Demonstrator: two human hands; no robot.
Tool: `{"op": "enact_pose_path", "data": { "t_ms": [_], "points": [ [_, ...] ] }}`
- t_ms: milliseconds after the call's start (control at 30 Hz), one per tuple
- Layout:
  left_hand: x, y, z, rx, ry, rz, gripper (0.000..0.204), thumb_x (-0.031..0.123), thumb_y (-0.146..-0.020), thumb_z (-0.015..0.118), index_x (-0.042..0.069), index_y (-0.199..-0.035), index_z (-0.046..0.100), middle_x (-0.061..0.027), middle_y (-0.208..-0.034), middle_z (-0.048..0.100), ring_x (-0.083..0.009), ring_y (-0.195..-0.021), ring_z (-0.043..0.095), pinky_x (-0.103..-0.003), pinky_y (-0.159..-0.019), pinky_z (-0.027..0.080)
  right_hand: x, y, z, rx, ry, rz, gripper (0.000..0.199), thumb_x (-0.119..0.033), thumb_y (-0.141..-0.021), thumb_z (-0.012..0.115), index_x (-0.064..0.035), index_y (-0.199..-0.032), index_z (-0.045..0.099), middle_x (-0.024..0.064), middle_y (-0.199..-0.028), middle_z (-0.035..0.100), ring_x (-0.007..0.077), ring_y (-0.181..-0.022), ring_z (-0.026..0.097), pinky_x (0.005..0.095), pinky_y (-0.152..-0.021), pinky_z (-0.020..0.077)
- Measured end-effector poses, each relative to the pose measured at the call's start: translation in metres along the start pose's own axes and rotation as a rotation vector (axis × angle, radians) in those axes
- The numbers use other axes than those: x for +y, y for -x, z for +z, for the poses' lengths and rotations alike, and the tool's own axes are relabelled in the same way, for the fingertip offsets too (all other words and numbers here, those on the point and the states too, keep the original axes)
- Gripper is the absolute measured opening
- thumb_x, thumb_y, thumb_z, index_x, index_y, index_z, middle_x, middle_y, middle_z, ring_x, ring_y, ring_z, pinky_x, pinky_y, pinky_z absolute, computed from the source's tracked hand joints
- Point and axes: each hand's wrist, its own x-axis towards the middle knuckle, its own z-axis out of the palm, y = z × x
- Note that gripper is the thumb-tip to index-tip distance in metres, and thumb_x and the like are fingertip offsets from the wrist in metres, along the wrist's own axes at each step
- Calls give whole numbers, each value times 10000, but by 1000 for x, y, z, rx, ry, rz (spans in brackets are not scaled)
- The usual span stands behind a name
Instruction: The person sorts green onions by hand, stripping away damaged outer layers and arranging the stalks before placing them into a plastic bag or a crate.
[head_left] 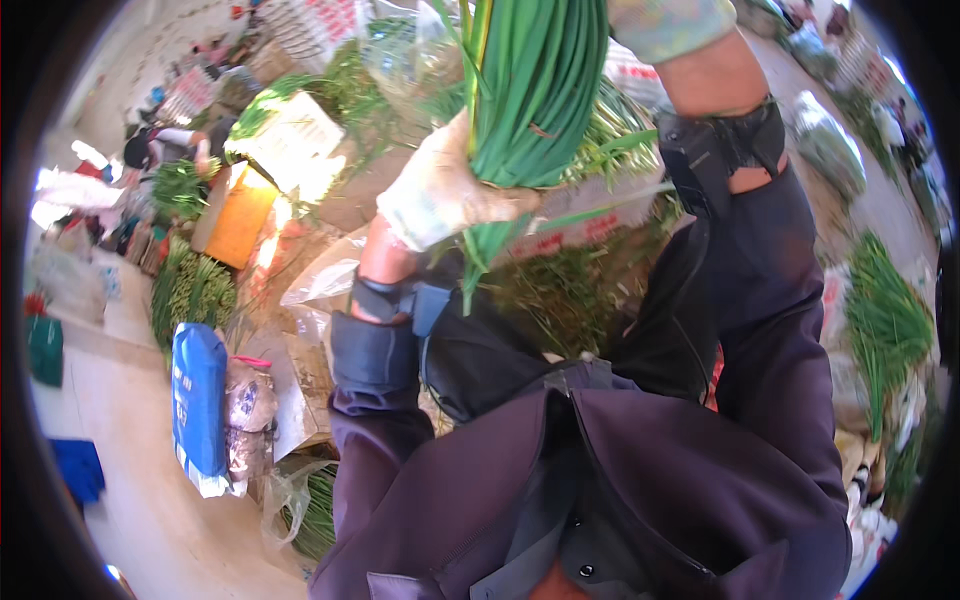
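Observation:
A thick bunch of long green chives [535,90] stands upright in front of me, its upper part cut off by the top of the picture. My left hand [435,195], in a pale, stained glove, is closed round the bunch's lower end. A few loose leaves [478,250] hang down below that hand. My right hand [675,25], also gloved, is raised beside the bunch's upper right side. Its fingers run out of the picture or behind the leaves, so their grip is hidden.
Leaf trimmings [570,295] lie between my knees, near a white printed box [580,232]. An orange box [240,215], green bundles [190,295] and a blue packet [200,400] are on the left. Another person [170,148] works at far left. More chives [885,320] lie at right.

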Motion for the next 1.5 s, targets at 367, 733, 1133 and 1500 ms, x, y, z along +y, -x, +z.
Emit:
{"op": "enact_pose_path", "data": {
  "t_ms": [367,733,1133,1500],
  "points": [
    [-331,-31,123,61,862,-578,1238,488,-616,951,26,-1553,288,-186,-1520,440,-354,-1396,452,-417,-1202,357,-28,427,165,95,-324,1390,424,-241,-820,821,-37,-1168,691,159,-1070,750,283,-977,717,384,-872,556],
    [-406,-24,131,320,1253,-375,709,452,-813,719,57,-1367,521,-151,-1318,607,-307,-1211,590,-430,-1036,476,-14,419,165,36,-558,1611,465,-379,-838,821,-88,-1184,711,145,-1189,722,321,-1121,661,419,-971,506],
    [-236,-3,70,774,54,-32,428,228,-875,677,-2,-1234,636,-158,-1150,687,-285,-1038,671,-423,-923,537,-20,256,115,-231,-282,737,1011,-364,-707,874,31,-1498,385,256,-1408,518,428,-1346,480,483,-1118,398],
    [-63,13,4,1072,581,221,272,242,-953,620,-10,-1026,694,-155,-957,729,-297,-838,700,-435,-814,585,-17,330,148,-347,-486,945,1088,-295,-722,884,-5,-1557,249,271,-1258,650,392,-1130,667,408,-983,531]
  ]
}}
